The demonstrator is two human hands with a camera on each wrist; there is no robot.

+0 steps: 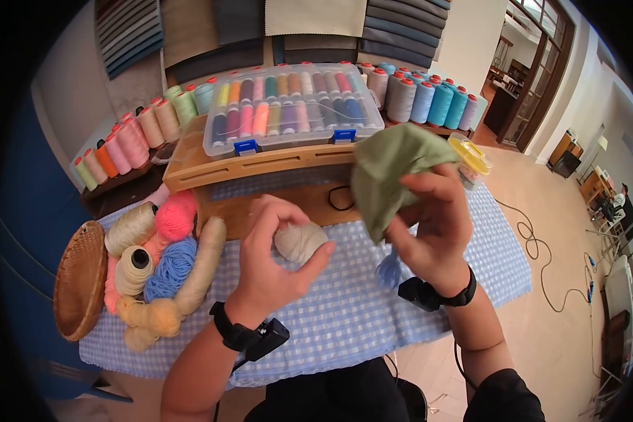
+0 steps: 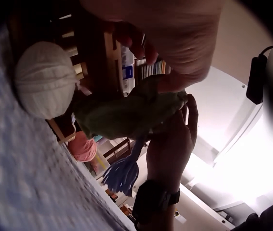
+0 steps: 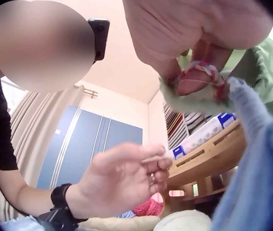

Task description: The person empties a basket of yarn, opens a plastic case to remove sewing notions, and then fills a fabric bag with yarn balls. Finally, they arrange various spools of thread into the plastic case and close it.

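Observation:
Green cloth (image 1: 394,169) is gripped by the right hand (image 1: 432,228), raised over the right part of the table. From it hangs a blue tassel (image 2: 122,175). Close up in the right wrist view, a braided red, white and blue cord (image 3: 208,70) lies against the right hand's fingers. The left hand (image 1: 271,260) hovers with its fingers and thumb apart; in the right wrist view that hand (image 3: 126,180) shows a bare palm. A cream yarn ball (image 2: 45,79) rests on the checked cloth, below the left hand and apart from it.
A wooden shelf (image 1: 260,165) carries a clear case of thread spools (image 1: 292,105). Yarn skeins (image 1: 172,271) and a wicker basket (image 1: 81,281) sit at the left. Thread cones (image 1: 401,102) line the back, and a yellow-lidded tub (image 1: 471,156) stands right of the shelf.

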